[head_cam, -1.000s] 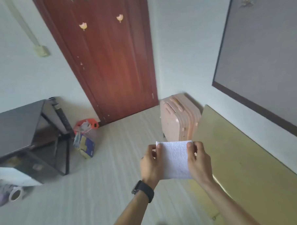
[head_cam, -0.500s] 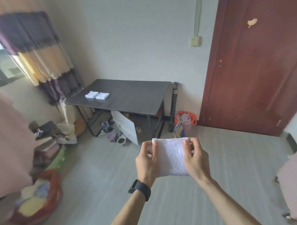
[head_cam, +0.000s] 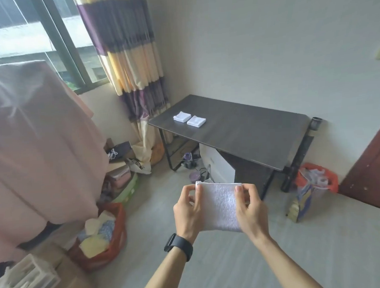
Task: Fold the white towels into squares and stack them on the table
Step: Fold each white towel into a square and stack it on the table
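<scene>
I hold a folded white towel (head_cam: 221, 205) upright in front of me, above the floor. My left hand (head_cam: 187, 211) pinches its upper left corner, and my right hand (head_cam: 250, 208) pinches its upper right corner. The dark table (head_cam: 249, 132) stands against the far wall, some way ahead. Two folded white towels lie side by side near its left end, one (head_cam: 182, 116) to the left and the other (head_cam: 196, 121) to the right.
A striped curtain (head_cam: 133, 59) hangs left of the table by the window. A pink cloth-covered shape (head_cam: 37, 150) fills the left. A red bag of fabrics (head_cam: 106, 234) and boxes sit on the floor at left; an orange bag (head_cam: 314, 179) stands right of the table.
My view has swung left from the door and suitcase to the table and window. The table has come nearer. Both hands keep the same hold on the towel.
</scene>
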